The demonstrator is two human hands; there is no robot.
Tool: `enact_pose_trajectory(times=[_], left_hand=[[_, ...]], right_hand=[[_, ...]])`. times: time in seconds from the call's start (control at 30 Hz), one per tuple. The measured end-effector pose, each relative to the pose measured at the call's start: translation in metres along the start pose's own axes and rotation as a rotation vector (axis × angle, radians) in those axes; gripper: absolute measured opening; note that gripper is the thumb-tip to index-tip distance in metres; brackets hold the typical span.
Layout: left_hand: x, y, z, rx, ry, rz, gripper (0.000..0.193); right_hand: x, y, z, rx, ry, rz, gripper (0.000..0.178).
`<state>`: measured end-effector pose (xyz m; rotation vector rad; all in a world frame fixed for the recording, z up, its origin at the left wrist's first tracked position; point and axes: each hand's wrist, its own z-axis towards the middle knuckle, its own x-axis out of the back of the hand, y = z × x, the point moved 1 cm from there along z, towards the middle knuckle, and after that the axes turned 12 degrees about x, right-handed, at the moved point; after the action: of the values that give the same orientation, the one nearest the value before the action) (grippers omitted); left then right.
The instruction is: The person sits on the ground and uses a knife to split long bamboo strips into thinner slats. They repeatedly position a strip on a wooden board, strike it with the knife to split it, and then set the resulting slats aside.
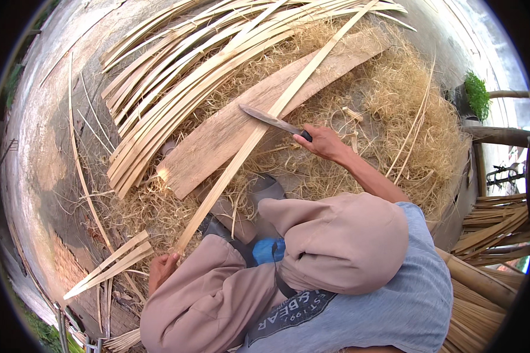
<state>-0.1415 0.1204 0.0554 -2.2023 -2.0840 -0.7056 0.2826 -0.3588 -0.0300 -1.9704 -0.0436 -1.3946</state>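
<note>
My right hand [323, 143] is closed round the black handle of a long knife [268, 117]. Its blade lies across a pale, flat bamboo strip [241, 154]. The strip runs slantwise from beside my left knee up to the far edge of the view. My left hand [162, 272] is closed at the near end of this strip, its fingers partly hidden by my trouser leg. Under the strip and blade, a wide wooden board [209, 144] slopes away from me.
Several long bamboo strips [176, 100] lie bundled beyond the board. Curly shavings [388, 112] cover the ground around it. Short strips [115, 265] lie near my left hand. At right are a bamboo pole [477, 279], more strips [497, 223] and a green plant [477, 96].
</note>
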Motion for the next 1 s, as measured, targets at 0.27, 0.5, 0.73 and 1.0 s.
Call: enact_pose_trajectory(times=[0.27, 0.5, 0.73, 1.0], left_hand=[[0.033, -0.007, -0.037, 0.048, 0.109, 0.005, 0.045], [0.007, 0.023, 0.005, -0.027, 0.164, 0.112, 0.044], [-0.045, 0.099, 0.042, -0.179, 0.163, 0.127, 0.042], [-0.016, 0.048, 0.024, -0.042, 0.189, 0.107, 0.041]], right_hand=[[0.048, 0.030, 0.036, -0.124, 0.053, 0.007, 0.068], [0.036, 0.088, 0.042, -0.240, 0.307, 0.059, 0.064], [0.043, 0.080, 0.020, -0.265, 0.262, 0.112, 0.066], [0.043, 0.034, 0.023, 0.023, -0.018, -0.035, 0.067]])
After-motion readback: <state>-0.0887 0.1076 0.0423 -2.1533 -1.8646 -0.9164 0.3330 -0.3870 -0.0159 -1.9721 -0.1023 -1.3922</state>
